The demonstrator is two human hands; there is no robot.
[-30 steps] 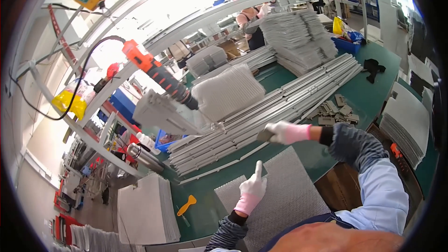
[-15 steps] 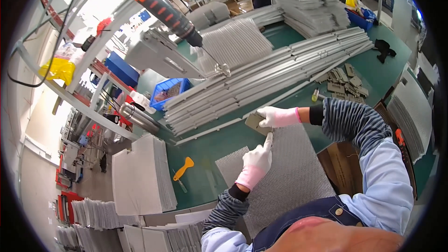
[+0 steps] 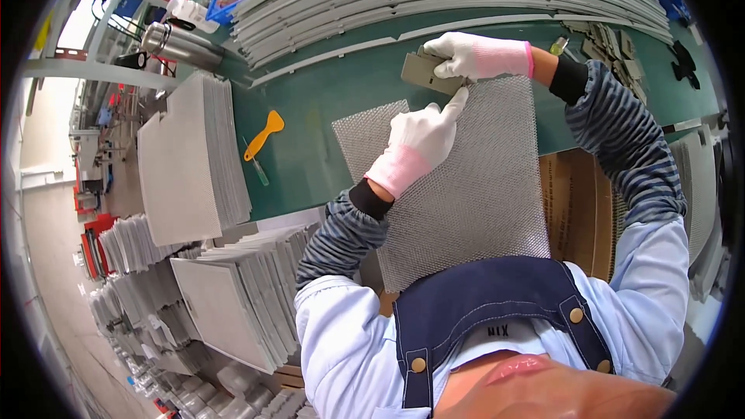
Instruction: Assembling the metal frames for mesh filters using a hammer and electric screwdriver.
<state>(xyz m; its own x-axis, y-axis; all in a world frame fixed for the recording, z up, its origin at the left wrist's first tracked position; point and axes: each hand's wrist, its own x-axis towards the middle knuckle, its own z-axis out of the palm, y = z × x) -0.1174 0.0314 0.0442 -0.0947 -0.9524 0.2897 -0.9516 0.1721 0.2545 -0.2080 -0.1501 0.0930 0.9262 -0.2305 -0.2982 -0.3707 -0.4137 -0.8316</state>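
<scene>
My right hand (image 3: 477, 56), in a white glove with a pink cuff, is closed on a small flat grey-beige plate (image 3: 425, 71). It holds the plate over the far edge of a silver mesh sheet (image 3: 473, 209). My left hand (image 3: 421, 140), gloved alike, rests over the sheet with its index finger stretched toward the plate's near right corner. The other left fingers are partly curled, and I see nothing held in them. The sheet has a stepped far left edge and reaches from the green table (image 3: 310, 124) to my apron.
To the left lie a yellow scraper (image 3: 265, 136), a thin screwdriver (image 3: 258, 164) and a stack of mesh panels (image 3: 190, 159). Long metal strips (image 3: 434, 0) span the back. More grey-beige plates (image 3: 613, 50) are piled at the far right, above an open cardboard box (image 3: 574, 209).
The view has tilted downward, so the hanging orange power screwdriver is out of sight. Both hands keep nearly the same place at the sheet's far edge, with the plate still in my right.
</scene>
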